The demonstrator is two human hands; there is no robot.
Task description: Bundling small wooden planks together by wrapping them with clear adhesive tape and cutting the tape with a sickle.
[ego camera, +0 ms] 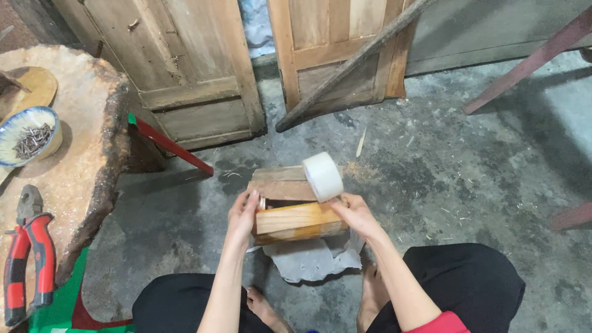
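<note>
I see the concrete floor (444, 172) carrying a small wooden box (296, 219) on crumpled white paper (311, 259), between my knees. My left hand (242, 217) clasps the box's left end; my right hand (354, 214) grips a white tape roll (322, 176) above the box's right end.

wooden box (296, 209) on floor (444, 179), middle | paper (311, 259) under box, on its near side | tape roll (322, 176) above box's right end | left hand (242, 216) on box's left end | right hand (356, 216) at box's right end | doors (185, 68) behind box | stone slab (80, 154) left of box; bowl (28, 135) and pliers (28, 259) on slab
</note>
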